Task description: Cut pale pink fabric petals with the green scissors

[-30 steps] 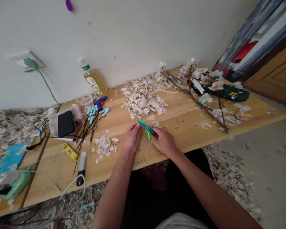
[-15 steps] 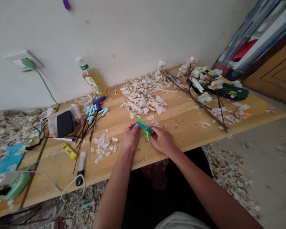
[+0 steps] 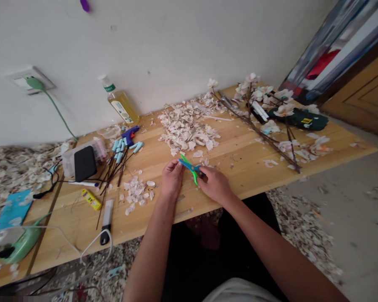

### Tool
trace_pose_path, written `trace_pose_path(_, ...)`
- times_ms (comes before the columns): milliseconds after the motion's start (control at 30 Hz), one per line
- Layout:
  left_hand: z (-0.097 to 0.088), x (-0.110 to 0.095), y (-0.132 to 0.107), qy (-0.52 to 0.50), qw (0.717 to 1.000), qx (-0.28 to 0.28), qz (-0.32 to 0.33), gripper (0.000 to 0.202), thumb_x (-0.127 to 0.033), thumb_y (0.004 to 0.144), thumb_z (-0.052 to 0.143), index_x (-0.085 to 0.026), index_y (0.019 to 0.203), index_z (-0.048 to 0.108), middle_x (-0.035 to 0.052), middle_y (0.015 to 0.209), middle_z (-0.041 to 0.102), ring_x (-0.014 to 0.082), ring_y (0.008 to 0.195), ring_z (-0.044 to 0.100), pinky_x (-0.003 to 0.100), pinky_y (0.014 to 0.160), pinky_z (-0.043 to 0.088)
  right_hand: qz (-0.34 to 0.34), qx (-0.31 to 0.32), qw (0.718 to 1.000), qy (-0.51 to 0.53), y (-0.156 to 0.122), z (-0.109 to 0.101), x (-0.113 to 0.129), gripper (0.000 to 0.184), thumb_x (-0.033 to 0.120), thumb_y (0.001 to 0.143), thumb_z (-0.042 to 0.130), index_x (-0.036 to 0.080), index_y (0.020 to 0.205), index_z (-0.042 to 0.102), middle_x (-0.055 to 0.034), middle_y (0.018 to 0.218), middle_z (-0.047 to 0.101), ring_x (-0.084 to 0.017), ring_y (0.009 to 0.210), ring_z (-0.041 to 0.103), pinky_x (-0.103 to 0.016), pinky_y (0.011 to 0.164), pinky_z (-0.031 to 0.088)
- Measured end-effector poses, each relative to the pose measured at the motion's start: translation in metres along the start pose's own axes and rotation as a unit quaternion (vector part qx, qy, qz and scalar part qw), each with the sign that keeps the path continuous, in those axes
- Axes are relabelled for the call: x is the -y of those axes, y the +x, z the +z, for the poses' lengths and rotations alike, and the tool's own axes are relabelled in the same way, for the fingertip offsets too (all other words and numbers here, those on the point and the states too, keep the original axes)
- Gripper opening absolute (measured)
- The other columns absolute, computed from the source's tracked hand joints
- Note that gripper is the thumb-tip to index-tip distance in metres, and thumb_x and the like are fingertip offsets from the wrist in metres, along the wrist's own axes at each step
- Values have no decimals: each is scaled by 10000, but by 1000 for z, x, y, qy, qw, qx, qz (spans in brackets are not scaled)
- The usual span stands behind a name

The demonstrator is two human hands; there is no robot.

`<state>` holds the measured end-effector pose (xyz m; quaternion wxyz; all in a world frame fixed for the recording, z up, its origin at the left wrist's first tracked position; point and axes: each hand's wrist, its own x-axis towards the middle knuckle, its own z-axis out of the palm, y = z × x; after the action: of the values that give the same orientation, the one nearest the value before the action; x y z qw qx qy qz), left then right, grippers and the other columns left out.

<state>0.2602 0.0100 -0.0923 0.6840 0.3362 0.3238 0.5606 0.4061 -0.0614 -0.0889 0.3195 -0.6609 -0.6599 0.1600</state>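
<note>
Over the front part of the wooden table, my right hand (image 3: 214, 183) is closed round the handles of a pair of blue and green scissors (image 3: 192, 168). The blades are apart and point left and away, their tips at the fingers of my left hand (image 3: 171, 176). Those left fingers are pinched together; what sits between them is too small to make out. Just beyond the scissors lies a large heap of pale, thin flakes (image 3: 189, 128). A smaller pile of whitish petal-like pieces (image 3: 135, 189) lies to the left of my left hand.
On the left are a blue glue gun (image 3: 130, 134), light blue sticks, dark stems, a black phone (image 3: 85, 163), a yellow box (image 3: 91, 199) and a black-handled blade (image 3: 106, 222). A bottle (image 3: 122, 105) stands by the wall. Blossoming branches (image 3: 261, 130) lie at right.
Both hands and the scissors hold nearly the same place and pose. The whole view has shifted very slightly.
</note>
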Motion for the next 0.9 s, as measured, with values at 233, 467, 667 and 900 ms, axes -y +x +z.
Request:
trace_pose_path(233, 0, -2, 0, 1, 1000, -6, 3, 266, -310, 618, 881, -185, 776, 708, -1, 777, 697, 103, 723, 627, 247, 782, 492, -2, 1, 1000, 6, 0, -1, 1, 113, 313, 859, 621, 235, 814, 553, -23, 823, 655, -200, 784, 581, -292, 655, 343)
trace_pose_path(467, -5, -1, 1, 47, 999, 0, 8, 268, -348, 645, 860, -184, 790, 705, -7, 737, 677, 103, 687, 609, 243, 754, 489, 2, 6, 1000, 8, 0, -2, 0, 107, 315, 875, 610, 232, 820, 569, -26, 826, 657, -198, 783, 583, -293, 654, 349)
trace_pose_path(667, -4, -6, 1, 58, 998, 12, 3, 257, -350, 657, 852, -184, 797, 715, -3, 737, 671, 106, 690, 603, 237, 747, 487, 4, 4, 1000, 8, 0, -1, 1, 105, 326, 867, 614, 237, 832, 573, -26, 833, 661, -202, 784, 586, -295, 653, 352)
trace_pose_path(900, -11, -4, 3, 107, 994, 15, 18, 251, -391, 700, 817, -182, 794, 715, 6, 727, 663, 114, 681, 596, 237, 731, 476, 0, 4, 1000, -1, 0, -2, 1, 66, 299, 866, 601, 237, 845, 590, -34, 839, 666, -205, 795, 585, -294, 653, 353)
